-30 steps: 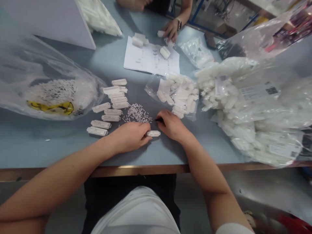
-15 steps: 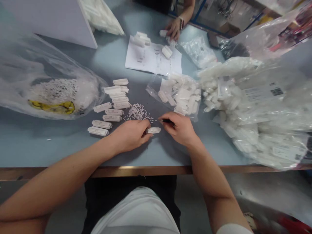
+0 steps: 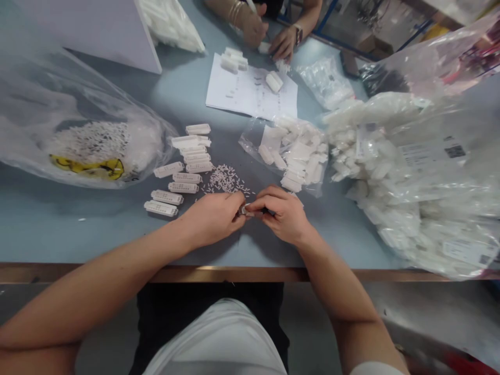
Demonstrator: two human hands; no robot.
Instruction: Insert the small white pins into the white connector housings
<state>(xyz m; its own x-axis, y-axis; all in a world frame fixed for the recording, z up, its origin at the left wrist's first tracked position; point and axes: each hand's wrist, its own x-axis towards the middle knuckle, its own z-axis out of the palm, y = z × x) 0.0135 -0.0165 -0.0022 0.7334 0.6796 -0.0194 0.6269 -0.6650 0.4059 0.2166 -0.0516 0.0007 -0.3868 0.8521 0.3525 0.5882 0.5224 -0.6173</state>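
Observation:
My left hand [image 3: 221, 216] is closed around one end of a small white plastic block [image 3: 245, 209], most of which its fingers hide. My right hand [image 3: 283, 214] meets it from the other side, fingertips pinched at the block. Within the right fingers shows a slim dark object [image 3: 267, 210], its kind unclear. Just beyond the hands lies a loose pile of tiny white pieces [image 3: 224, 179]. Several white blocks with small dark markings [image 3: 185, 187] lie in rough rows to the left.
A clear bag of tiny white pieces [image 3: 91, 146] stands left. An open bag of white blocks [image 3: 300, 153] and large filled bags [image 3: 422, 172] lie right. Across the table, a co-worker's hands [image 3: 285, 44] work beside a printed sheet [image 3: 222, 99]. The table edge [image 3: 250, 274] is near me.
My right hand has come up to the block, its fingertips now against it beside my left hand. A co-worker's second hand has come into view, holding a pen-like stick.

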